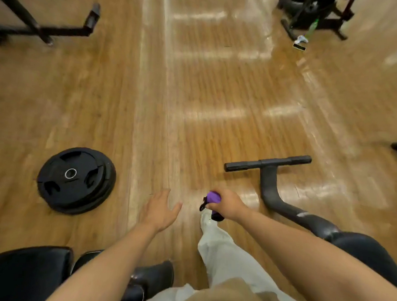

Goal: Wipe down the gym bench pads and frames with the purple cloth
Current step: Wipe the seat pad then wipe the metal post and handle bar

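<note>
While the purple cloth (214, 198) sits bunched inside the right hand (227, 206), whose fingers are curled tight round it together with a small black clip or strap that dangles just below the thumb, no pad is under it yet: the step in hand reads as carrying the cloth to the next surface. Left hand (160, 209): fingers spread and relaxed, holding nothing, just left of the cloth, over the wooden floor (196, 92). Bench frame foot (269, 177): black T-shaped tube, just right of and beyond the right-hand fingers. Bench pads (23, 272): black, glossy, well below and left of both hands. Weight plates (76, 179): stacked, left of the left hand. Advice: shake the cloth out flat before contact; steady the frame with the free hand.
</note>
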